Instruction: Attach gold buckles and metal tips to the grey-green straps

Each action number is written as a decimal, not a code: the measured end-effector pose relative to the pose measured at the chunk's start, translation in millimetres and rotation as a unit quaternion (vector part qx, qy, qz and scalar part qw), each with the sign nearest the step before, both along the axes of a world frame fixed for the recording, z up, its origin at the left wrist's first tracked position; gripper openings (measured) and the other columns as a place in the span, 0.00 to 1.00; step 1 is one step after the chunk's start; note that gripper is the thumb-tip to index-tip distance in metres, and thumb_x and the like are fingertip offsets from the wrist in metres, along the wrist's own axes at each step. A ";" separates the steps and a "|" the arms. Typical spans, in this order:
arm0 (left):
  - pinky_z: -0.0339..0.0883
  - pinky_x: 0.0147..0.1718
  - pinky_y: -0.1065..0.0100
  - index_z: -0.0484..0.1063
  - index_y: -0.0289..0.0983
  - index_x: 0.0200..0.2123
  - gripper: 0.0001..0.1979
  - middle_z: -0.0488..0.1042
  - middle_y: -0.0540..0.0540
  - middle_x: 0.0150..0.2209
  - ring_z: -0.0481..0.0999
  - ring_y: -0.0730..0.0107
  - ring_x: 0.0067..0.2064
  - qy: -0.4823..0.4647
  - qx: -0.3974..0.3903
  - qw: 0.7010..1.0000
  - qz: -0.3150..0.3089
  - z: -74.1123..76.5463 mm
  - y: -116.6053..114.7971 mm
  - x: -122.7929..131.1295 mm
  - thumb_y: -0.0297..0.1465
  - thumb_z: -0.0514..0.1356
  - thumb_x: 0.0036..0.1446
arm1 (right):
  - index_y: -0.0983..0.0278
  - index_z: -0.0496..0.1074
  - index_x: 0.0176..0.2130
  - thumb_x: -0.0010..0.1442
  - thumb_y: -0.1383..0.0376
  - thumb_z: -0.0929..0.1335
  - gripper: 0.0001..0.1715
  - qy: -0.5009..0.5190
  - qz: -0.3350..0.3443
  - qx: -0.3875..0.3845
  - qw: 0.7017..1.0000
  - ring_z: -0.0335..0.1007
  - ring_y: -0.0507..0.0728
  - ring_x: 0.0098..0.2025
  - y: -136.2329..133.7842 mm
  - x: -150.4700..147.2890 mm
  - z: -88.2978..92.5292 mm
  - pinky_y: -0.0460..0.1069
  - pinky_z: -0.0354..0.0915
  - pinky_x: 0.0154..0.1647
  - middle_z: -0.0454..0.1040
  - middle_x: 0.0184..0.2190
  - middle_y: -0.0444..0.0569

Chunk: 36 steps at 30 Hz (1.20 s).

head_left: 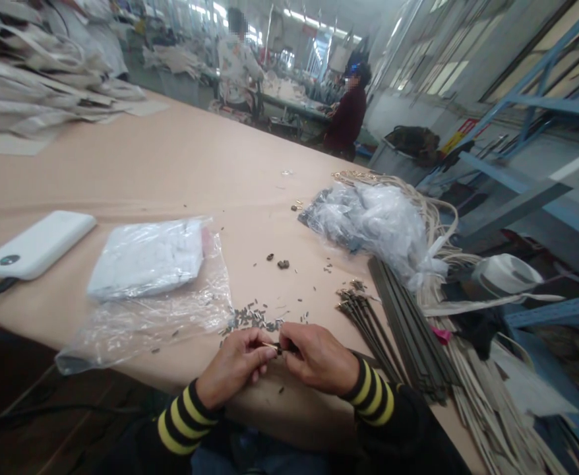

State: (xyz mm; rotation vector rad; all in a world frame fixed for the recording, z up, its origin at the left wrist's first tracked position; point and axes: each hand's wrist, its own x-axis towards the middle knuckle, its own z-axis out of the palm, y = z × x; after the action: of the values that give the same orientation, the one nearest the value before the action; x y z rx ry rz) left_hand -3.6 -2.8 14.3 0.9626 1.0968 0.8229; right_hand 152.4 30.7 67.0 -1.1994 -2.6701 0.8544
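My left hand (240,361) is closed in a pinch on a thin gold-coloured piece (268,345), most of it hidden by the fingers. Right beside it, my right hand (318,356) is curled shut on a small dark piece (280,349), whose kind I cannot make out. The two hands meet at the table's front edge. Just beyond the fingertips lies a scatter of small dark grey pieces (252,316). Farther back sit a few small dark metal pieces (283,264).
A plastic-wrapped white packet (146,257) and a white power bank (37,244) with a cable lie left. On the right are dark straps (411,323), metal-ended strips (368,323), a clear plastic bag (368,218) and beige straps (487,402). Two people (349,119) are in the background.
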 end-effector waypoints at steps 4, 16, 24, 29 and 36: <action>0.48 0.11 0.79 0.61 0.34 0.22 0.14 0.63 0.56 0.11 0.57 0.83 0.11 0.010 -0.002 0.999 0.047 -4.4 3.1 -0.3 0.40 0.57 0.46 | 0.64 0.67 0.32 0.51 0.69 0.63 0.06 0.007 0.009 -0.038 0.999 0.62 0.49 0.25 41.8 -6.7 1.0 0.43 0.56 0.28 0.69 0.24 0.43; 0.48 0.09 0.79 0.57 0.37 0.22 0.17 0.61 0.58 0.12 0.56 0.83 0.11 -0.031 -0.008 0.996 0.087 -10.0 1.1 3.0 0.44 0.56 0.45 | 0.64 0.72 0.34 0.59 0.68 0.57 0.15 -0.147 -0.073 0.215 0.963 0.62 0.56 0.42 141.9 -56.4 -36.9 0.48 0.59 0.38 0.71 0.37 0.52; 0.46 0.08 0.79 0.57 0.37 0.22 0.19 0.60 0.58 0.12 0.56 0.83 0.11 -0.046 -0.013 0.995 0.090 -22.7 2.0 4.2 0.47 0.56 0.44 | 0.63 0.70 0.35 0.59 0.67 0.58 0.13 -0.184 -0.060 0.258 0.947 0.61 0.57 0.40 151.7 -58.2 -37.8 0.47 0.59 0.33 0.70 0.35 0.50; 0.45 0.08 0.79 0.57 0.37 0.21 0.18 0.60 0.58 0.11 0.54 0.83 0.10 -0.053 -0.007 0.994 0.092 -20.7 1.6 4.1 0.46 0.56 0.44 | 0.65 0.71 0.32 0.59 0.67 0.59 0.13 -0.191 -0.033 0.263 0.945 0.59 0.58 0.41 152.9 -61.6 -38.1 0.48 0.59 0.34 0.69 0.35 0.52; 0.48 0.09 0.79 0.58 0.36 0.22 0.15 0.61 0.58 0.11 0.56 0.83 0.10 -0.037 -0.004 0.996 0.085 -8.5 3.1 1.2 0.42 0.57 0.45 | 0.66 0.70 0.34 0.58 0.72 0.57 0.15 -0.167 -0.037 0.227 0.959 0.58 0.57 0.43 145.9 -62.9 -43.3 0.48 0.60 0.39 0.68 0.39 0.54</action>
State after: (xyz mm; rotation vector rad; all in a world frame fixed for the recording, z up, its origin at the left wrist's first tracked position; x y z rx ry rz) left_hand -2.3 0.2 5.8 0.8320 1.1275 0.9844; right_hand 89.5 176.5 23.7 -1.4018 -2.8173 0.0082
